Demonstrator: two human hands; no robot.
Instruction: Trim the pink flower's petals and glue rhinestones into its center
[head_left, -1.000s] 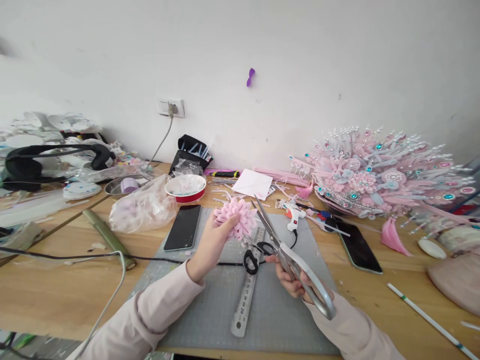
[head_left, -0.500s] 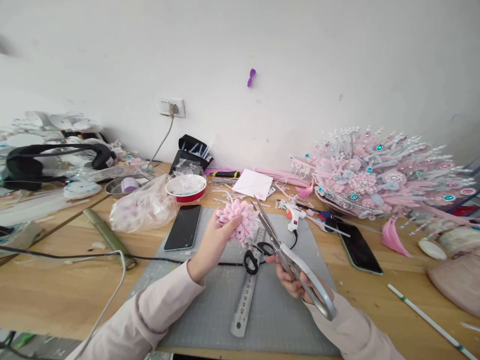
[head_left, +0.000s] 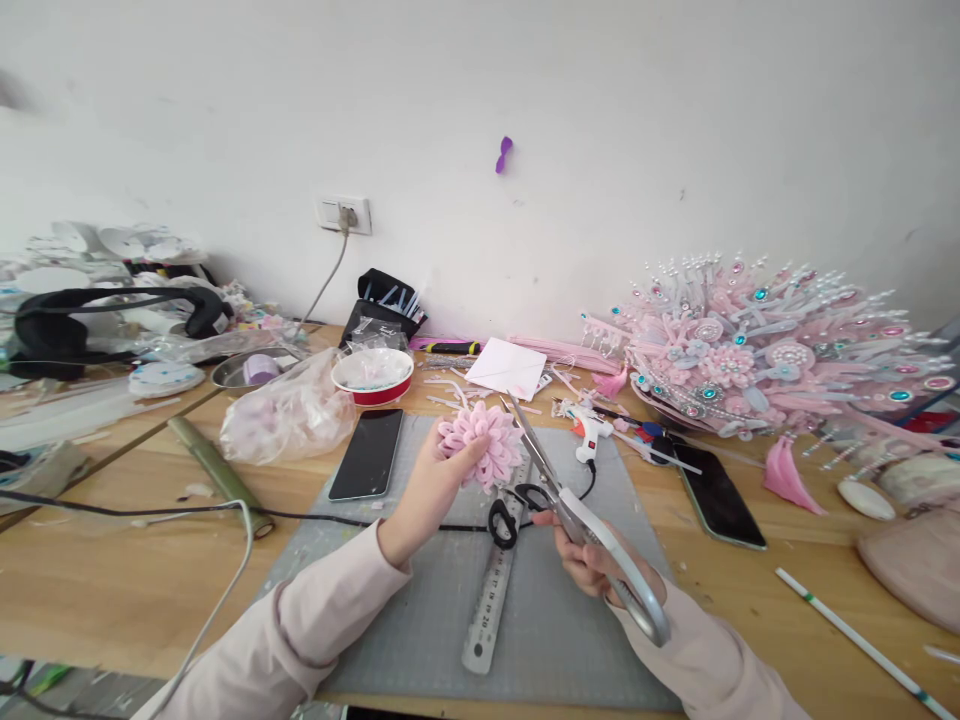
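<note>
Between thumb and fingers, my left hand [head_left: 435, 475] holds a pink fluffy flower [head_left: 484, 445] with many looped petals. My right hand [head_left: 589, 560] is wrapped around the grey-and-white handles of large scissors [head_left: 600, 530], whose blades point up and away, their tips close beside the flower's right edge. Whether the blades touch a petal I cannot tell. Under the hands, a steel ruler [head_left: 487, 615] and small black-handled scissors [head_left: 502, 523] lie on a grey cutting mat [head_left: 405, 620]; part of the small scissors is hidden.
A big pink beaded headdress [head_left: 750, 350] stands at the right, with a phone [head_left: 724, 500] before it. Another phone [head_left: 366, 455], a red-and-white bowl [head_left: 373, 375] and a plastic bag [head_left: 289, 410] lie left of the flower. A glue gun [head_left: 591, 435] sits behind the mat. A black cable [head_left: 322, 518] crosses it.
My left hand and the flower have shifted slightly to the right, closer to the scissors' blades. My right hand has barely moved.
</note>
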